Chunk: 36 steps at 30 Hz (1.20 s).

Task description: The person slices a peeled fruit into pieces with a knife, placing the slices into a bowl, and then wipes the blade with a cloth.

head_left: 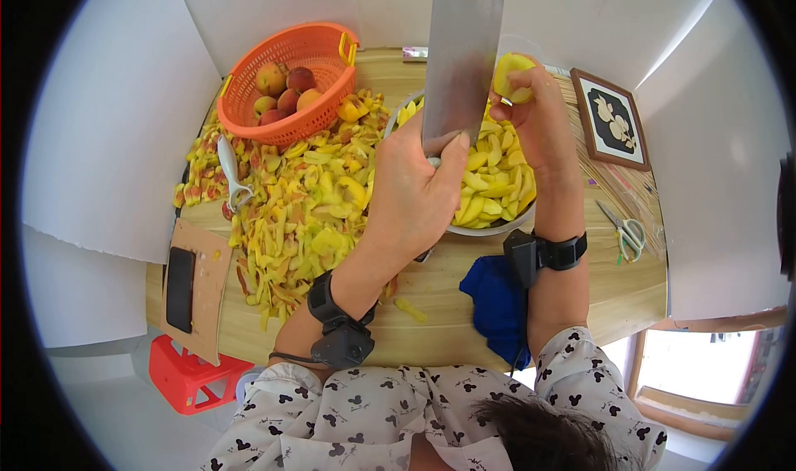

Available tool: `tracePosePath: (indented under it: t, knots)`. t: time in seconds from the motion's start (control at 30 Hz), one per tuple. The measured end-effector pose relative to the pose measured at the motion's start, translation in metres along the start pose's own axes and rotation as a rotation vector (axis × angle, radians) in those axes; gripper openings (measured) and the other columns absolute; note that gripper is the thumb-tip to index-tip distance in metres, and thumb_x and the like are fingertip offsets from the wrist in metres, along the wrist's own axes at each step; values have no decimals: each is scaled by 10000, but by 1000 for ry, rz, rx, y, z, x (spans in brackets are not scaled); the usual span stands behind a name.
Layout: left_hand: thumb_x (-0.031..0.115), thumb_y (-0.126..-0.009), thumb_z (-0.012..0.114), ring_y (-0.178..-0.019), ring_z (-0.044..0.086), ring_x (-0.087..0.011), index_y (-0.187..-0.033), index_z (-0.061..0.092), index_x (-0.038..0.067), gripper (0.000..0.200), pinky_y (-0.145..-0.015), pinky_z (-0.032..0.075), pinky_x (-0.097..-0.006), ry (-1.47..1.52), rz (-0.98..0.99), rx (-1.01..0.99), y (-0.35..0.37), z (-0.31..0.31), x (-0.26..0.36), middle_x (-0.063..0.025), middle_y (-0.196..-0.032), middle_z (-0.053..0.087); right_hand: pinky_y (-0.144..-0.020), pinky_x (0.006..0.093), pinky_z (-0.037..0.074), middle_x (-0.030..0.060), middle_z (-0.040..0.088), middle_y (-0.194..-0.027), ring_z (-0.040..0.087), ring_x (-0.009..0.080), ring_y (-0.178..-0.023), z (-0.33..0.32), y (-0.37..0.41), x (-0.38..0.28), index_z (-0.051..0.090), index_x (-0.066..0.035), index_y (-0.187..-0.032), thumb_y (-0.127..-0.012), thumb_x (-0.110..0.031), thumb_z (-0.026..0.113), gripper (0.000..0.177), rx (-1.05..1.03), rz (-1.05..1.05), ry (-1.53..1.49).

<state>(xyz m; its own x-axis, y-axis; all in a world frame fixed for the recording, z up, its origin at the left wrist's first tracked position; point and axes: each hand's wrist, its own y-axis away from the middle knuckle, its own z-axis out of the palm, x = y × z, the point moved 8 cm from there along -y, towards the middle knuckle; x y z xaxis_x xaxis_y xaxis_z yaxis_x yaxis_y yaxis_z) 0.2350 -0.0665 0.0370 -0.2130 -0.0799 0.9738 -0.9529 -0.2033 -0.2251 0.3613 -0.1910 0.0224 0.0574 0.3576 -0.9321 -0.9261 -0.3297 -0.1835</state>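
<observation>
While the left hand [414, 189] is wrapped tight around the handle of a big cleaver [463, 48], the wide blade points up and away from the person. The right hand [531, 118] pinches a piece of yellow peach [510, 73] in its fingertips, right beside the blade and above the far side of the bowl.

Under both hands sits a metal bowl [485, 232]. It is full of yellow peach slices [493, 181]. Farther off to the left stands an orange plastic basket [274, 127] with a few whole peaches [286, 89] inside.

Both arms reach forward over the table [431, 309]. The left wrist is bent so the thumb lies on the flat of the blade. The right arm goes straight up to the fruit. Each wrist wears a black band, one on the left [340, 326] and one on the right [551, 251].

A big heap of peach peels [307, 197] covers the table between the basket and the bowl. A peeler [232, 172] lies on the heap near the basket. A blue cloth [497, 301] lies just below the bowl, partly under the right arm. Scissors [628, 232] lie to the right, well apart from the bowl. A framed picture [609, 118] sits at the far right corner. A piece of cardboard [207, 305] with a flat black thing [180, 276] on it hangs over the left edge, above a red stool [191, 376].
</observation>
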Motion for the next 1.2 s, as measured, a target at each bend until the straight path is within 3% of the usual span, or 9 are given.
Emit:
tracePosePath:
  t: [0.33,0.5,0.63,0.7,0.9,1.03,1.1,1.13,1.2]
  knots:
    - [26,-887,507,-781,624,-294,-1094,564,-45,226,-733,477,-347,-80,168,31,6,0,12,-184,-908,639,-481,240,336,55,545,-735,469,120,-545,16,10,-6,531,-37,-953,-942,-271,433,254,5,-47,19]
    - [70,-936,566,-456,445,-40,-1011,549,-43,136,-419,363,-215,-46,199,91,9,-4,16,-6,-658,568,-435,204,273,25,493,-671,410,70,-497,25,19,-16,522,-70,-921,-944,-329,444,271,123,-33,124]
    - [69,-937,567,-460,443,-38,-1028,549,-38,141,-418,362,-215,-68,223,86,8,-5,18,-3,-659,565,-423,202,247,2,472,-639,384,51,-479,24,19,-20,506,-97,-875,-940,-347,453,263,162,-81,194]
    - [26,-885,531,-788,614,-347,-1090,562,-47,219,-727,480,-356,-91,209,66,8,-4,17,-196,-918,616,-413,207,220,-19,444,-600,339,43,-452,23,19,-21,482,-114,-829,-934,-339,459,250,158,-58,244]
    - [4,-875,533,-753,609,-359,-1098,549,-43,229,-687,482,-354,-81,222,65,8,-2,17,-197,-897,606,-403,228,176,-46,352,-546,252,39,-434,20,19,-23,473,-114,-799,-925,-324,461,245,132,-102,353]
    - [-1,-872,532,-741,598,-374,-1095,548,-36,227,-669,478,-359,-137,280,78,8,-2,19,-200,-879,594,-562,234,439,18,483,-695,458,82,-608,16,19,-24,539,-22,-793,-922,-377,460,386,111,-84,409]
    - [55,-921,579,-565,444,-37,-1035,569,-46,152,-516,380,-227,-214,388,128,9,-4,24,-32,-723,631,-563,243,441,38,507,-710,477,97,-623,15,20,-22,554,8,-818,-929,-374,442,413,95,-82,435]
    - [55,-921,579,-565,444,-37,-1035,569,-46,152,-516,380,-227,-214,388,128,10,-4,25,-32,-723,631,-563,243,441,38,507,-710,477,97,-623,14,20,-21,554,8,-818,-929,-374,442,413,95,-82,435]
    - [2,-869,535,-742,582,-396,-1086,550,-32,220,-661,472,-376,-171,322,87,9,-3,22,-204,-871,584,-563,252,441,54,522,-718,486,106,-625,16,20,-24,556,29,-838,-934,-356,434,415,75,-127,496]
